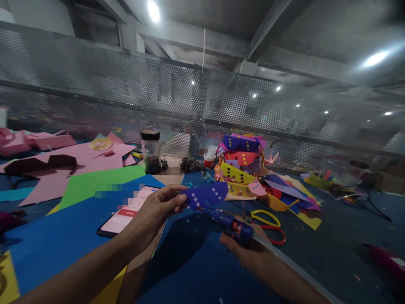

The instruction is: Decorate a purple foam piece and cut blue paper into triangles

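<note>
Thumb and fingers of our left hand [158, 207] are closed narrowly on the left end of a purple paper cutout [205, 195] dotted with small pale squares. We hold it in the air just above the table [332, 240], near its middle. Our right hand [249, 253] is wrapped around a blue glue gun [229, 223], and the nozzle end meets the cutout's lower edge.

Farther back a clear jar [151, 151] with a dark lid stands upright, with something dark in its bottom that we cannot make out. To its right a small white-and-red cup [209, 157] stands just beside a pile of coloured cutouts [243, 164]; its contents are hidden from us. A phone [129, 211] lies screen up on a blue sheet [63, 236] beside our left wrist. Yellow-handled scissors [265, 217] lie just past the glue gun.
</note>
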`<state>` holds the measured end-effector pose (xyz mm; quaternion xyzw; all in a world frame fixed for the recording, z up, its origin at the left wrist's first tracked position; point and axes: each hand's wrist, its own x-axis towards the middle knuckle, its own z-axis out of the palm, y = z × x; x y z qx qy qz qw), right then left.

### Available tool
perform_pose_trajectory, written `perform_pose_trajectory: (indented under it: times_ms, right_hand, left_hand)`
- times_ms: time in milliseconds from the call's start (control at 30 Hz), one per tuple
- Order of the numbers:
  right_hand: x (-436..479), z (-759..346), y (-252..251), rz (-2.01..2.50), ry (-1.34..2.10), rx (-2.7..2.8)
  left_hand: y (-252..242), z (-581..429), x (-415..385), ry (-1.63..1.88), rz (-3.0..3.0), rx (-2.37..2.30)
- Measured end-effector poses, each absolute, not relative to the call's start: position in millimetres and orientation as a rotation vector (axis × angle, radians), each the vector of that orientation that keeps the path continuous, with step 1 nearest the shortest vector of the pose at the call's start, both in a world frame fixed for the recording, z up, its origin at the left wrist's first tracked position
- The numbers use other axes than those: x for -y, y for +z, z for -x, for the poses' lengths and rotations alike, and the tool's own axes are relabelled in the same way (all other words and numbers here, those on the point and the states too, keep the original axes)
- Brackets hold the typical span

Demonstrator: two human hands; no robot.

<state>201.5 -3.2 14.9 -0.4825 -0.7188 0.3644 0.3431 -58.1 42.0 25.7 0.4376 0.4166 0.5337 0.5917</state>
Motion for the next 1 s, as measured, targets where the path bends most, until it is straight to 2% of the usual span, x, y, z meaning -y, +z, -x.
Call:
perform_pose_trajectory:
  times_ms: [467,1000]
  right_hand:
    - [0.7,-201.1,15.3,1.293,1.004,1.882]
    - [4.3,-200.2,18.5,1.232,0.858,1.815]
  left_hand:
    - [25.9,58.0,-42.9,1.244,-1.027,-0.961]
    - [28.9,57.3,-41.6,1.252,-1.016,-0.949]
